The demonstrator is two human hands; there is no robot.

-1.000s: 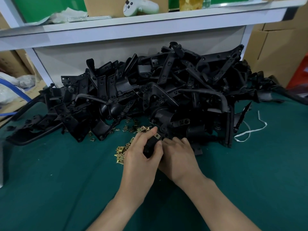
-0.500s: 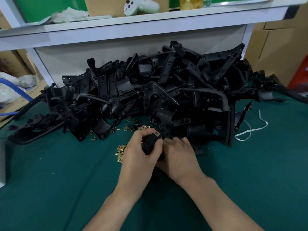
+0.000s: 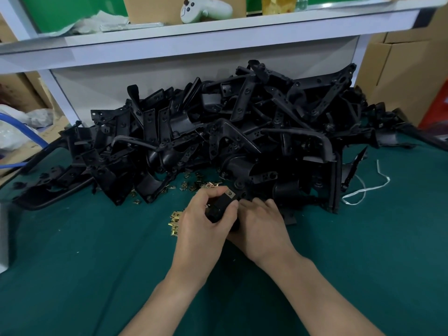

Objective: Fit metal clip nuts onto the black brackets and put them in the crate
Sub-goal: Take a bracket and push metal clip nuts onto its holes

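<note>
Fingers (image 3: pixel 210 195) of left hand (image 3: pixel 201 229) and right hand (image 3: pixel 263 226) grip black bracket (image 3: pixel 219 205) with clip nut (image 3: pixel 230 194).

Bracket pile (image 3: pixel 242 132) at the back of the bench (image 3: pixel 72 263)
The shelf (image 3: pixel 194 37) stands behind and above it; clip nuts (image 3: pixel 175 221) lie scattered before it, a cord (image 3: pixel 363 189) to its right.

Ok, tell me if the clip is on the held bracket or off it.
On: the clip sits over the far end of the bracket gripped by the left hand. Fully seated: cannot tell.
</note>
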